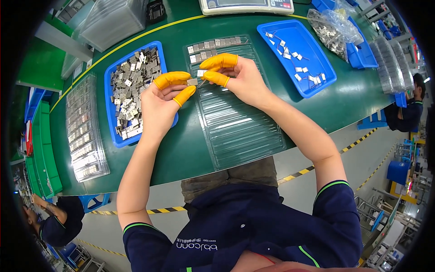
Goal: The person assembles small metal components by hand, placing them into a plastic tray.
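My left hand [156, 106] wears yellow finger cots and pinches a small grey metal rectangular piece [192, 82] between thumb and index finger. Opposite it, my right hand [248, 84], also in yellow finger cots, pinches a small white block with thin wires [201, 73]. The two pieces are close together; whether they touch is too small to tell. Both hands are above a clear ribbed plastic tray [242, 131], whose far end holds rows of grey-and-white pieces [215, 43]. Beside my left hand, a blue tray [108, 97] is heaped with similar metal pieces [129, 84].
Right of the clear tray lies a blue tray [312, 47] with several wired white blocks [299, 69]. A filled clear tray [81, 131] lies far left. At the back are stacked clear containers [113, 22], a scale [247, 6] and bagged parts [328, 34]. Other people sit beyond both sides.
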Demonstrator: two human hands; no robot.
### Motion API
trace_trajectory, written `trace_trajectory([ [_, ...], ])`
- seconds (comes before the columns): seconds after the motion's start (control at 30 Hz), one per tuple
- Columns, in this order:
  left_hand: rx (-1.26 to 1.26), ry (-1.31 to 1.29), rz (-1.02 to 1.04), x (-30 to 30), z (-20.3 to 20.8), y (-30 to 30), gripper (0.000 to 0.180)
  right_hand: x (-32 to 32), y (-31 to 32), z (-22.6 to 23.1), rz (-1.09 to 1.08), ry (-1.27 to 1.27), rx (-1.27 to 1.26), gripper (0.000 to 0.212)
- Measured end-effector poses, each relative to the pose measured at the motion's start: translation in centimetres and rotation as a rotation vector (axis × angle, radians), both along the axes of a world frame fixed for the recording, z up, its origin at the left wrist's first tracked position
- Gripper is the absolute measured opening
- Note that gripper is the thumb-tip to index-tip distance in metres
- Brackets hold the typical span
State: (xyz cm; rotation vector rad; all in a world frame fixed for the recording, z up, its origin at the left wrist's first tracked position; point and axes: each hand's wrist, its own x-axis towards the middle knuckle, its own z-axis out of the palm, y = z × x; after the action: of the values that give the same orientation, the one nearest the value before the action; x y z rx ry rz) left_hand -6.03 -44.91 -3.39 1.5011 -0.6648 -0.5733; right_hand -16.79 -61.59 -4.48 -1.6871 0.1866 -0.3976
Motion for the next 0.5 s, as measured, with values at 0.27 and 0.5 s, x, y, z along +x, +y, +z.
trace_trajectory([
  [0.27, -0.09, -0.057, -0.098, 0.1, -0.3, 0.1, 0.027, -0.3, 0.9, 1.1, 0.039, 0.047, -0.059, 0.024],
  [0.5, -0.1, 0.126, -0.024, 0.3, -0.1, 0.2, 0.029, -0.1, 0.8, 0.0, 0.008, -0.015, -0.055, 0.026],
])
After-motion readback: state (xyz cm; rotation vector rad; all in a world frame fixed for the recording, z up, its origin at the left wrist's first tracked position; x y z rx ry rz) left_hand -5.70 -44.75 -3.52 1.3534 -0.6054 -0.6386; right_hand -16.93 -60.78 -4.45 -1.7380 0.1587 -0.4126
